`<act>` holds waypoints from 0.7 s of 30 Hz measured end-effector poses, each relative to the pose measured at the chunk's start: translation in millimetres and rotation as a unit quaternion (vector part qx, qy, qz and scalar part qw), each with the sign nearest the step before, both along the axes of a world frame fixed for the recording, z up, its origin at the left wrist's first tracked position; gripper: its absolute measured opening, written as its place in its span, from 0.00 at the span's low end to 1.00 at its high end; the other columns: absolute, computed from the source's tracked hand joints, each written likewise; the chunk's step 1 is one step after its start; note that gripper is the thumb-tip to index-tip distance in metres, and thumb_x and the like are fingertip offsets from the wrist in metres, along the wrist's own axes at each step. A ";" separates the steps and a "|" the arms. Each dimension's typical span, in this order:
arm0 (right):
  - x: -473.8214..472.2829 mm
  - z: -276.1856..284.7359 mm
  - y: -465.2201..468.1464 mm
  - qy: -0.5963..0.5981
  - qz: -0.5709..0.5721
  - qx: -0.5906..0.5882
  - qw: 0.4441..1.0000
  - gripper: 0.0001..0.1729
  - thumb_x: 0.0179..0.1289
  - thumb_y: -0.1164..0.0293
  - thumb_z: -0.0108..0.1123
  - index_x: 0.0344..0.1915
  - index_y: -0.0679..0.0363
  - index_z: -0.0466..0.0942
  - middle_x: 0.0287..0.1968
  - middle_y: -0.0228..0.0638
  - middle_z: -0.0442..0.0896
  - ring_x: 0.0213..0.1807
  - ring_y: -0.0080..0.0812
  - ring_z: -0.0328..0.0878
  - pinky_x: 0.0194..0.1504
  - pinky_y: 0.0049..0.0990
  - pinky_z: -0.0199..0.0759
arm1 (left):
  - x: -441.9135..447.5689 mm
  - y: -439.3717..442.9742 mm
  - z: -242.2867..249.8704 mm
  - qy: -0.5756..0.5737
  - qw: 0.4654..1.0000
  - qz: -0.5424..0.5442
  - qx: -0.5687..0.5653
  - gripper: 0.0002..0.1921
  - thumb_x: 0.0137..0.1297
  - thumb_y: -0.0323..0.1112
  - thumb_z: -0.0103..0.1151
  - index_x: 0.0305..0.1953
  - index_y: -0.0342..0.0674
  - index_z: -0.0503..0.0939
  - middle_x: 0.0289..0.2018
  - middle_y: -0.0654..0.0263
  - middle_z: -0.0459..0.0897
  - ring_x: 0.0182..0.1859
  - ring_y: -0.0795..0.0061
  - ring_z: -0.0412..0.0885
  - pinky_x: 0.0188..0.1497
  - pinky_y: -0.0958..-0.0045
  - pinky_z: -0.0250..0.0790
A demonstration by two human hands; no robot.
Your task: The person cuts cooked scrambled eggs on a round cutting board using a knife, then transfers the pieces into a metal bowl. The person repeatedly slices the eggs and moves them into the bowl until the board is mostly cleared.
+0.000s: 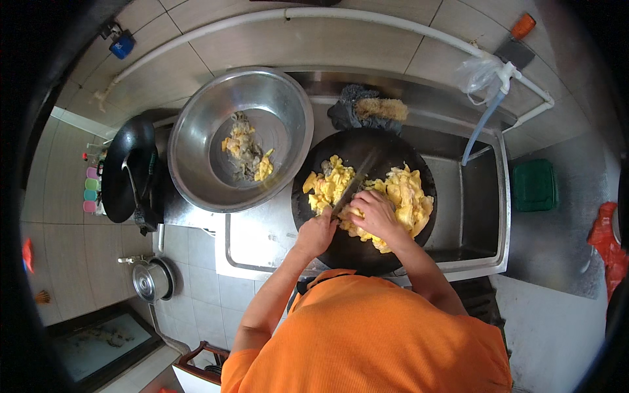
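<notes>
My left hand (316, 235) is closed around the handle of a knife (355, 185), its blade pointing away and to the right over a round dark board (344, 253). Beside the blade, my right hand (374, 214) rests with bent fingers on soft yellow food, which looks like raw poultry fat or skin. A larger pile (407, 199) of it lies right of the knife, a smaller pile (334, 181) left of it. Up and to the left, a wide steel basin (194, 147) holds greyish and yellow scraps (243, 147). My fingers hide part of the food.
The board lies across a steel sink (444, 196). Behind it are a dark cloth (344, 115) and a brown scrubber (382, 109). A black wok (118, 172) stands at the left, a green plastic container (534, 185) at the right. A blue hose (479, 130) hangs over the sink.
</notes>
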State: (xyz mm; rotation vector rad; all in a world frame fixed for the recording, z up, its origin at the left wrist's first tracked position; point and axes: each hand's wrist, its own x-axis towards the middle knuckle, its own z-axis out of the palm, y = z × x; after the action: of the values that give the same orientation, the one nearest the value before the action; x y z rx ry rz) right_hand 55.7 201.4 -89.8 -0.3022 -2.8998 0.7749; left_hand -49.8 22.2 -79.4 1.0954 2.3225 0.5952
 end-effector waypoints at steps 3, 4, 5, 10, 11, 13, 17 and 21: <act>12.1 2.9 -6.4 0.126 -0.072 -0.022 0.989 0.16 0.54 0.65 0.69 0.42 0.58 0.81 0.47 0.31 0.77 0.55 0.41 0.73 0.57 0.39 0.69 | 5.7 -11.8 7.5 -0.049 0.995 0.071 0.050 0.13 0.71 0.38 0.52 0.45 0.35 0.64 0.29 0.41 0.83 0.33 0.36 0.81 0.35 0.43 0.73; 14.6 2.0 -6.7 0.127 -0.071 -0.012 0.989 0.15 0.54 0.67 0.69 0.41 0.58 0.81 0.48 0.31 0.76 0.55 0.40 0.71 0.56 0.39 0.69 | 9.1 -17.5 13.3 -0.050 0.994 0.082 0.054 0.13 0.71 0.36 0.53 0.46 0.35 0.64 0.29 0.40 0.82 0.34 0.35 0.80 0.35 0.43 0.73; 16.1 0.5 -6.2 0.118 -0.056 0.007 0.991 0.14 0.54 0.67 0.69 0.40 0.58 0.81 0.48 0.31 0.77 0.54 0.40 0.71 0.56 0.39 0.69 | 12.1 -24.5 20.6 -0.040 0.996 0.066 0.045 0.13 0.71 0.36 0.53 0.46 0.35 0.64 0.30 0.41 0.82 0.34 0.36 0.80 0.35 0.43 0.73; 9.5 -11.4 -1.3 0.086 -0.027 0.046 0.995 0.10 0.53 0.69 0.67 0.35 0.58 0.81 0.45 0.33 0.77 0.49 0.40 0.73 0.54 0.38 0.71 | 17.3 -64.3 64.9 -0.028 0.999 -0.007 -0.024 0.14 0.70 0.35 0.55 0.48 0.35 0.65 0.28 0.42 0.82 0.33 0.37 0.81 0.34 0.46 0.73; 8.8 -13.1 -0.9 0.074 -0.026 0.047 0.996 0.09 0.53 0.69 0.67 0.35 0.57 0.81 0.45 0.33 0.77 0.49 0.40 0.74 0.53 0.38 0.71 | 19.1 -70.4 70.7 -0.023 0.999 -0.023 -0.034 0.14 0.70 0.35 0.54 0.48 0.35 0.65 0.28 0.42 0.82 0.33 0.37 0.81 0.34 0.46 0.73; 8.0 -15.6 -0.3 0.059 -0.033 0.035 0.997 0.11 0.52 0.67 0.68 0.35 0.58 0.81 0.44 0.34 0.77 0.48 0.41 0.75 0.51 0.38 0.73 | 22.0 -76.9 75.0 -0.031 0.997 -0.042 -0.051 0.13 0.70 0.35 0.53 0.48 0.36 0.65 0.28 0.43 0.83 0.33 0.38 0.81 0.34 0.46 0.73; 2.1 -15.9 3.3 0.026 -0.045 0.012 0.999 0.14 0.51 0.64 0.69 0.34 0.60 0.80 0.41 0.36 0.78 0.45 0.43 0.79 0.45 0.40 0.77 | 19.3 -52.6 52.6 -0.056 0.995 -0.050 -0.059 0.13 0.70 0.35 0.53 0.47 0.36 0.65 0.29 0.44 0.83 0.34 0.38 0.81 0.35 0.46 0.73; -6.0 -9.5 6.3 -0.018 -0.023 -0.021 0.999 0.14 0.51 0.64 0.69 0.35 0.60 0.80 0.40 0.36 0.79 0.40 0.44 0.82 0.40 0.43 0.78 | 1.5 2.1 12.8 0.000 0.999 -0.046 0.015 0.13 0.70 0.36 0.53 0.47 0.35 0.65 0.28 0.44 0.83 0.33 0.39 0.82 0.35 0.46 0.73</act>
State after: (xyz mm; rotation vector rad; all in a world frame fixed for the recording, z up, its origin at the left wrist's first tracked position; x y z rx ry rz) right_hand 49.8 207.7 -99.3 -0.3884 -2.9023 0.8318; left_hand -48.3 24.3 -66.6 1.2096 2.2561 0.5951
